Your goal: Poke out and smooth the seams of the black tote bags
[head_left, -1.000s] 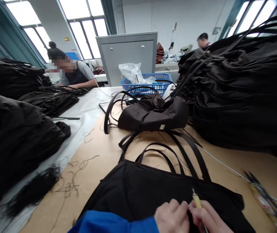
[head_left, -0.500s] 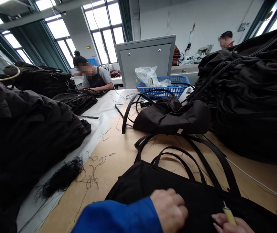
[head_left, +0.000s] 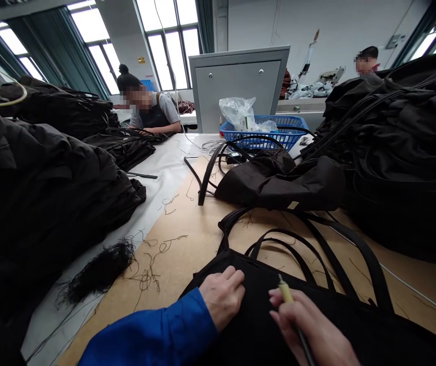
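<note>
A black fabric bag (head_left: 256,305) lies flat in front of me, its long straps (head_left: 366,249) stretching away over the table. My left hand (head_left: 223,295), in a blue sleeve, rests on the bag's upper left part with fingers curled down against the cloth. What its fingertips pinch is hidden. My right hand (head_left: 309,320) is closed around a slim pen-like tool (head_left: 285,292) with a yellow grip and thin metal tip. A dark cord or shaft runs back from it. The tip points away from me, above the bag, to the right of my left hand.
Black fabric piles rise at left (head_left: 50,203) and right (head_left: 401,152). Beyond my bag sits another black bag (head_left: 279,180), then a blue basket (head_left: 263,137) holding plastic bags. A thread clump (head_left: 99,272) and loose threads lie left. Two people work farther back.
My left hand has shifted left and slightly away from me along the bag. My right hand, with the pen-like tool, has moved left and up, closer to it. The view has tilted slightly.
</note>
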